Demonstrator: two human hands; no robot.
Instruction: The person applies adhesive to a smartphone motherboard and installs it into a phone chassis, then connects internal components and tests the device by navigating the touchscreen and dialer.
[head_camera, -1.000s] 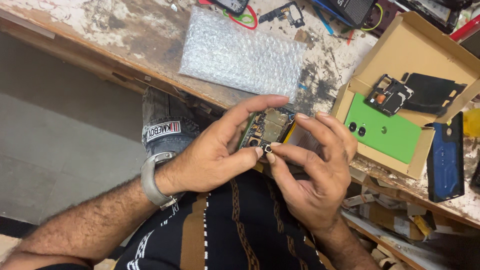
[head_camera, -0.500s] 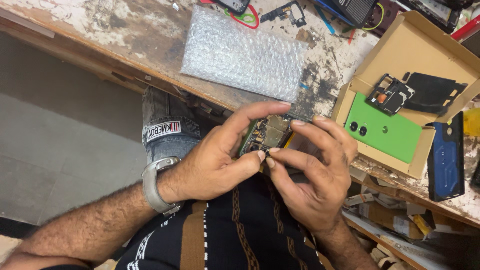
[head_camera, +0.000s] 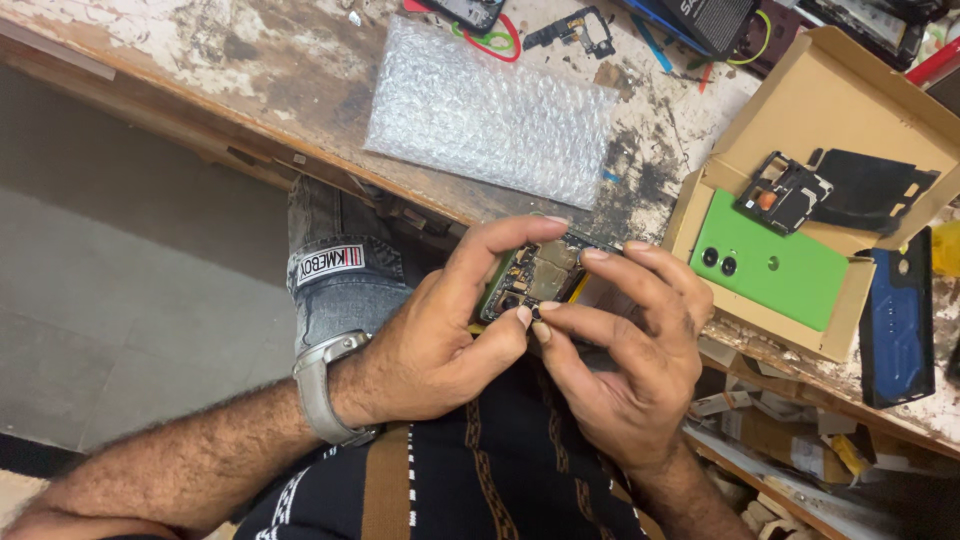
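Observation:
Both my hands hold an opened phone (head_camera: 540, 275) with its back off, so the green-edged circuit board shows. My left hand (head_camera: 440, 330), with a grey watch on the wrist, wraps the phone's left side and its thumb presses near the lower edge. My right hand (head_camera: 625, 370) grips the right side, with thumb and forefinger pinched together at a small dark part by the left thumb tip. Fingers hide most of the phone's right half.
A sheet of bubble wrap (head_camera: 490, 110) lies on the worn wooden bench (head_camera: 200, 60). An open cardboard box (head_camera: 830, 110) at right holds a green phone back cover (head_camera: 770, 270) and black frame parts (head_camera: 785, 190). A dark blue phone case (head_camera: 897, 320) lies beside it. Cables and tools sit at the far edge.
My two thumbs and forefingers have closed in together on the small part at the phone's lower edge. The phone has stayed in place.

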